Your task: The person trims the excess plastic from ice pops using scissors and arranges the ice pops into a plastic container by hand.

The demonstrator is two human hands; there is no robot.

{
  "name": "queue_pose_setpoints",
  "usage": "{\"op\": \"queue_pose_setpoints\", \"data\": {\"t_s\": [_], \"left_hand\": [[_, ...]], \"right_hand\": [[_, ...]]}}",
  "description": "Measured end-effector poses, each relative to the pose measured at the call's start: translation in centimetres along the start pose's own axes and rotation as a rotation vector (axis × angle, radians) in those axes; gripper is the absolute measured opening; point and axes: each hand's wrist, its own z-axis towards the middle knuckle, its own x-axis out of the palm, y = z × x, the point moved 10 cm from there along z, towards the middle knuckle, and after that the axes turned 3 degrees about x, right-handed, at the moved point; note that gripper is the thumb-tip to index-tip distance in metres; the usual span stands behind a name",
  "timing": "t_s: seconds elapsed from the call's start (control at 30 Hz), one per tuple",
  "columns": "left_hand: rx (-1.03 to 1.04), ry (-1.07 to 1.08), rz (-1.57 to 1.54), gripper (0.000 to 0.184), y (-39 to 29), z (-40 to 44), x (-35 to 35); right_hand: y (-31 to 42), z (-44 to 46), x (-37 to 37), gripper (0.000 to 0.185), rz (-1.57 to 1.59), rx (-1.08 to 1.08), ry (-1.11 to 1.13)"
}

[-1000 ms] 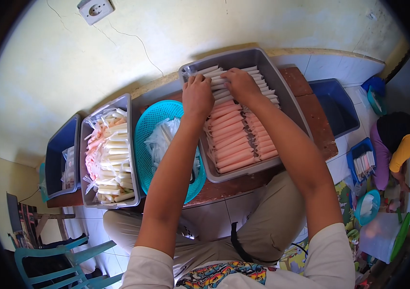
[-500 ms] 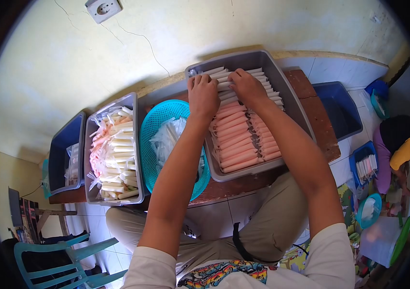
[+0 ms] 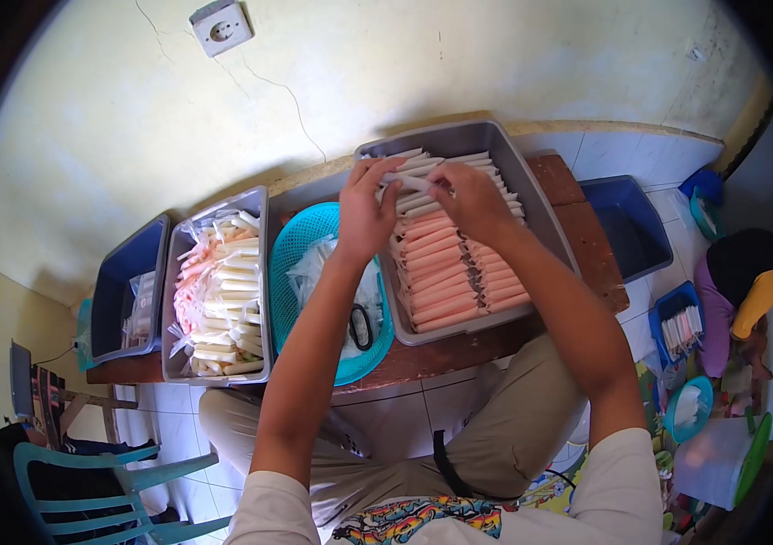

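Pinching white tube in left fingers and right fingers over gray tub, kinda blocking teal basket with left forearm.

White socket on the cracked wall, teal chair lower left, green-lidded box lower right

At my twelve o'clock, left hand and right hand pinch a slim white tube over a grey plastic tub.
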Motion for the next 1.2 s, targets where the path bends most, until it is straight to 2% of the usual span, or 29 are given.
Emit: {"op": "queue_pose_setpoints", "data": {"t_s": [0.07,0.1,0.13,0.2,0.43,0.5,0.63,0.7,0.73,0.8,0.9,0.93,1.0,1.13,1.2], "left_hand": [[-0.067,0.016,-0.049,0.042,-0.3,-0.4,-1.3],[-0.177,0.050,-0.123,0.042,0.5,-1.0,-1.3],[-0.178,0.043,-0.125,0.042,0.4,-1.4,-1.4],[-0.217,-0.048,-0.344,0.040,0.6,-2.4,-2.2],[-0.446,-0.144,-0.568,0.054,0.4,-5.9,-5.2],[-0.591,-0.199,-0.608,0.060,0.5,-7.6,-6.2],[-0.616,-0.242,-0.598,0.065,0.0,-9.7,-7.8],[-0.618,-0.189,-0.614,0.052,0.9,-10.7,-7.6],[-0.620,-0.192,-0.613,0.052,1.6,-11.2,-7.9],[-0.584,0.010,-0.455,0.039,1.5,-11.3,-7.7],[-0.477,0.058,-0.332,0.030,-0.2,-11.2,-9.0],[-0.481,0.055,-0.331,0.030,-0.1,-11.5,-9.1],[-0.273,0.007,-0.224,0.032,-1.7,-11.0,-10.2],[-0.323,0.008,-0.172,0.033,-1.2,-11.8,-10.5],[-0.264,0.016,-0.064,0.034,-1.7,-11.8,-10.7]], "right_hand": [[1.7,-1.1,0.2,0.018,0.080,0.033,0.019],[2.4,-1.6,0.6,0.020,0.175,0.066,0.049],[3.3,-2.0,0.7,0.020,0.171,0.062,0.054],[4.9,-2.5,1.1,0.024,0.294,0.060,0.075],[7.4,-4.3,4.1,0.027,0.514,0.173,0.095],[6.8,-5.2,6.2,0.030,0.698,0.297,0.133],[7.9,-6.2,7.3,0.034,0.821,0.314,0.134],[8.6,-6.3,7.5,0.037,0.919,0.303,0.102],[8.9,-6.3,7.8,0.037,0.919,0.303,0.107],[8.7,-6.6,9.0,0.036,1.038,0.395,0.126],[9.1,-6.6,9.8,0.032,1.064,0.404,0.135],[9.2,-6.7,10.2,0.032,1.064,0.405,0.140],[9.7,-6.7,10.6,0.031,1.119,0.367,0.108],[9.8,-7.4,12.0,0.030,1.126,0.419,0.135],[9.7,-7.5,12.4,0.031,1.146,0.433,0.146]]}}
